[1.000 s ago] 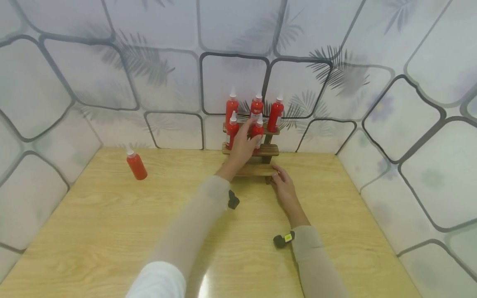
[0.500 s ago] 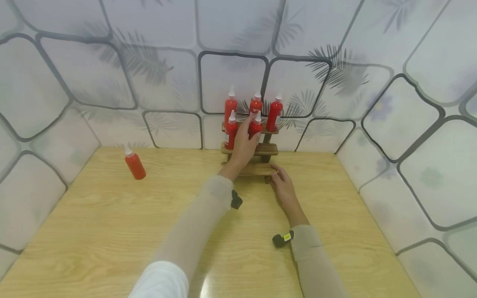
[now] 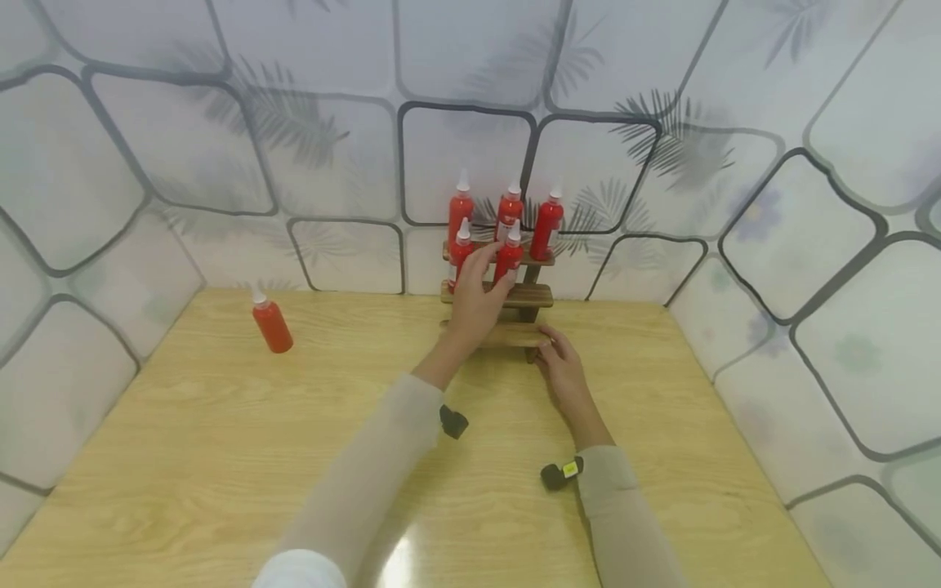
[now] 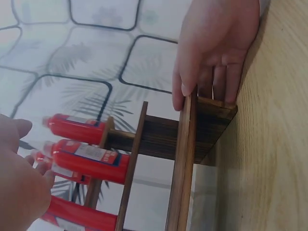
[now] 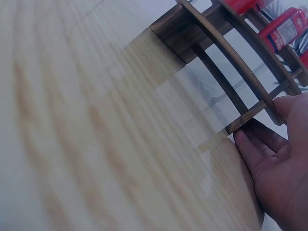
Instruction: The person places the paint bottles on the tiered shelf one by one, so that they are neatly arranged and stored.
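Observation:
A small three-tier wooden rack stands against the back wall. On its top tier are three red squeeze bottles with white nozzles, the rightmost bottle standing a little apart. Its middle tier carries a left bottle, partly behind my fingers, and a right bottle. My left hand is at that right bottle with thumb and fingers spread; in the left wrist view the fingers look apart from the labelled bottle. Low on the rack's right end, my right hand grips the bottom shelf, thumb on its edge, fingers by the leg.
Another red bottle stands alone on the wooden table, well to the left. Patterned walls enclose the table at the back and both sides. The bottom shelf bears no bottle.
My left hand has loosened from the right bottle on the middle tier and drawn slightly back and left. The right hand keeps its place on the rack.

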The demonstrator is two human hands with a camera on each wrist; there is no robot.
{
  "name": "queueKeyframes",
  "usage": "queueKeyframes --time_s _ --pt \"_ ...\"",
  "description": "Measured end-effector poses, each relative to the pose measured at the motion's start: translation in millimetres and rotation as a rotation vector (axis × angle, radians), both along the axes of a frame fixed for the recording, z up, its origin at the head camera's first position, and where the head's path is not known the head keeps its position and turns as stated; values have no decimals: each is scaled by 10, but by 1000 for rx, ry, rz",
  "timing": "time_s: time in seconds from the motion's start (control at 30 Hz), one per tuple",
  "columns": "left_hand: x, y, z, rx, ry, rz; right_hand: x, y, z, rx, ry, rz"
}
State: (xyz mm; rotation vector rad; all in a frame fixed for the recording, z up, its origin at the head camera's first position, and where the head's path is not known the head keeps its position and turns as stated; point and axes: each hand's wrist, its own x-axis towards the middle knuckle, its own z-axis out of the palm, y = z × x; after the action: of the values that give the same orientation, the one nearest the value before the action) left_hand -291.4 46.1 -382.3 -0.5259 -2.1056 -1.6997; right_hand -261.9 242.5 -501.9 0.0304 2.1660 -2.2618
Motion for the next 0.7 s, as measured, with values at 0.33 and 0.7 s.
queueKeyframes --time_s 0.33,0.7 --pt "430 -592 -126 156 -57 -119 -5 8 -18 -7 3 -1" --pt "789 -1557 -187 51 -66 35 16 -5 -10 10 14 2"
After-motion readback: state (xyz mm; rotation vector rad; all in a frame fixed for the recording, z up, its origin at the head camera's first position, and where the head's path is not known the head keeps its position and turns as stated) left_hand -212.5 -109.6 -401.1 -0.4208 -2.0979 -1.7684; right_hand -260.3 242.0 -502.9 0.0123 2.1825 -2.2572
